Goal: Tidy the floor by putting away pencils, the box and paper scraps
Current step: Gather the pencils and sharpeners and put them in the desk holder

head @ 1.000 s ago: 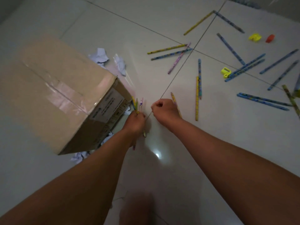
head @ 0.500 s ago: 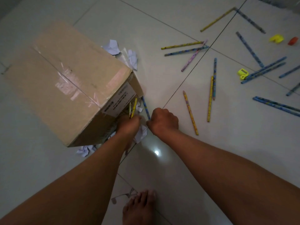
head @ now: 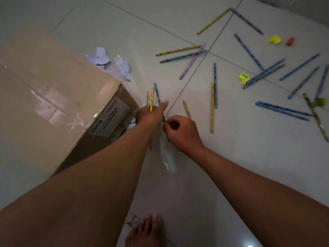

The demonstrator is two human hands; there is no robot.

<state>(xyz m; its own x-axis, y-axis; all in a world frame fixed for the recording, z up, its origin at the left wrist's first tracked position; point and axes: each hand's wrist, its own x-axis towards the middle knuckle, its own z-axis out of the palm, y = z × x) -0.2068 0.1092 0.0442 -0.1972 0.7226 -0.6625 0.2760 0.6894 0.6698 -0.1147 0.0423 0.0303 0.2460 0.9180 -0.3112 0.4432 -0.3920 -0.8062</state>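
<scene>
while a small bundle of pencils [head: 152, 99] is gripped upright in the left hand [head: 151, 116] beside the box [head: 53, 104], a blue one is pinched at its lower end by the right hand [head: 179, 132]; light, stiff and slippery, mid-shaft grasping is judged best.
</scene>
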